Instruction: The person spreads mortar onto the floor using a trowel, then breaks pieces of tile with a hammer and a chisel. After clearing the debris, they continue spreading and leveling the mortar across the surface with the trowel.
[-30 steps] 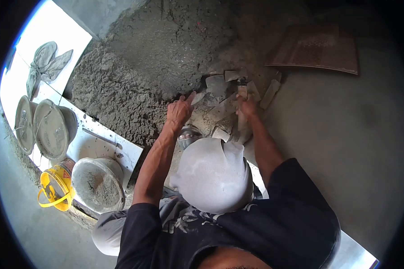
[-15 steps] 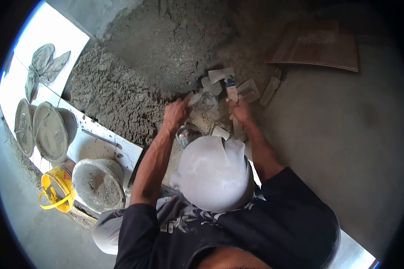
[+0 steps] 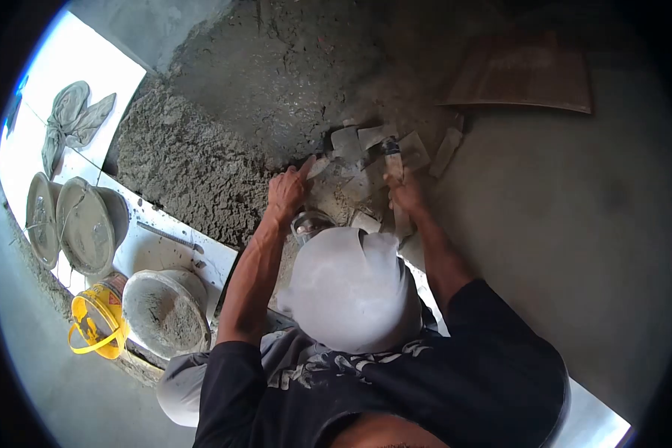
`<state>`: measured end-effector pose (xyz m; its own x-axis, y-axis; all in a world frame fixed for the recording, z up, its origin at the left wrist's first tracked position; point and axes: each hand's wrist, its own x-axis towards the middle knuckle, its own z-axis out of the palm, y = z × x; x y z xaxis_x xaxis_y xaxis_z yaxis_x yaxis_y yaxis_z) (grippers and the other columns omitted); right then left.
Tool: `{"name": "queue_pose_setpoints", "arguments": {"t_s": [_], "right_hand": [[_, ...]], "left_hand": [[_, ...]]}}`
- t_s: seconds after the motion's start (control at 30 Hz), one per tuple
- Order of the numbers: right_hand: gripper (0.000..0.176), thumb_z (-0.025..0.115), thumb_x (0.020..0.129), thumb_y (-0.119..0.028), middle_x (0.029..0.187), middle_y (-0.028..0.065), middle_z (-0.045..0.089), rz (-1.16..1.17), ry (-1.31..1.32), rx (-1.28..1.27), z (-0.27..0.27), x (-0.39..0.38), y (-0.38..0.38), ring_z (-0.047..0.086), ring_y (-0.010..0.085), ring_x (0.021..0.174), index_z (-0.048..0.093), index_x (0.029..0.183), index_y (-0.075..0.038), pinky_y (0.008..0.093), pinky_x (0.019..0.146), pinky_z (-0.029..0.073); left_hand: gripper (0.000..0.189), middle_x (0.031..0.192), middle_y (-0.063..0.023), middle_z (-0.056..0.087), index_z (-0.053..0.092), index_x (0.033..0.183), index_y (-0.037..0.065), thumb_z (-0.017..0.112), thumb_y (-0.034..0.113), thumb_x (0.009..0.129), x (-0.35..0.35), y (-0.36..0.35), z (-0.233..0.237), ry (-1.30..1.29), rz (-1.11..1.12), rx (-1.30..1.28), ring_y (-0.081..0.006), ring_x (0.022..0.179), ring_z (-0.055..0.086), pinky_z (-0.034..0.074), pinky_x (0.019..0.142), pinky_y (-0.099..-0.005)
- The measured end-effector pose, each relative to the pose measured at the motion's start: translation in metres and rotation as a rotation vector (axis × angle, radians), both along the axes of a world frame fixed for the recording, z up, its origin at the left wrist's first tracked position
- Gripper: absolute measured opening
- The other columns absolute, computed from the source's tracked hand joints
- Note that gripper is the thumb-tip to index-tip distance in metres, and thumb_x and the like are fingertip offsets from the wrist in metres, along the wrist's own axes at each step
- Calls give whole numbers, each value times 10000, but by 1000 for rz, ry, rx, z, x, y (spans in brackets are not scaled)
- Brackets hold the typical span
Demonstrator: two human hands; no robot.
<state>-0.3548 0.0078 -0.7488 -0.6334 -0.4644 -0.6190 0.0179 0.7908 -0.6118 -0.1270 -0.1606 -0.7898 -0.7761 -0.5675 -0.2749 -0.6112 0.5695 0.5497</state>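
My right hand (image 3: 406, 196) is wrapped around the wooden handle of a hammer (image 3: 394, 163). Its broad, flat metal head lies low among broken pale tile pieces (image 3: 346, 142). Across from it, my left hand (image 3: 286, 193) is closed, with the index finger stretched forward. A small pale piece (image 3: 319, 166) sits at its fingertips, apparently pinched, though its far edge blends into the fragments. Below my hands is a round, dark-rimmed object (image 3: 311, 224), partly hidden by my knee.
Rough wet mortar (image 3: 194, 164) spreads ahead and left. White tiles (image 3: 116, 56) at left carry a grey cloth (image 3: 73, 119), mortar buckets (image 3: 89, 228), and a grey basin (image 3: 166, 310). A yellow bucket (image 3: 97, 321) stands beside them. A brown board (image 3: 519, 78) lies at the far right.
The hammer has come down and slightly right, closer to me, its head now lower among the tile pieces. My left hand has shifted slightly left.
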Motion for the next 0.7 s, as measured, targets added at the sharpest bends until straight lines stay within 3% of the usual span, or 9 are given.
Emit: {"name": "queue_pose_setpoints", "arguments": {"t_s": [0.13,0.33,0.53,0.6,0.63,0.7], "right_hand": [[437,581,860,-327,639,56,510,-111,22,-37,-9,-11,-13,505,153,440,445,1166,-46,333,408,455],[451,589,854,-235,623,63,522,33,-103,-46,8,-5,-11,535,163,466,404,1199,-10,335,418,459],[410,588,843,-176,693,116,573,226,325,3,-12,-32,-14,570,161,520,399,1166,-10,325,460,469],[375,572,836,-144,769,180,606,271,504,103,-24,-17,-2,631,276,631,391,1137,-11,401,569,499],[375,572,836,-144,769,180,606,270,504,100,-24,-10,0,631,276,631,391,1137,-11,401,569,499],[389,540,845,-169,857,262,612,469,651,39,6,19,-9,619,423,797,377,1162,-13,485,708,481]], "left_hand": [[574,939,-185,597,357,1365,265,570,250,833,-3,-3,9,8,-11,-41,-357,808,623,490,688,-452],[580,935,-188,601,351,1365,249,579,249,831,-2,4,4,5,-33,-67,-356,789,629,494,662,-451],[560,990,-203,599,372,1340,209,583,275,825,-10,28,27,-6,45,58,-384,836,620,490,696,-476],[558,979,-200,598,383,1331,203,587,290,820,-10,34,25,1,99,107,-391,862,610,482,719,-485],[566,976,-206,598,376,1338,204,587,295,820,-11,36,23,18,111,127,-395,863,608,480,725,-487],[574,973,-213,599,369,1344,204,586,299,821,-11,34,22,30,119,146,-399,863,607,479,731,-489]]}}
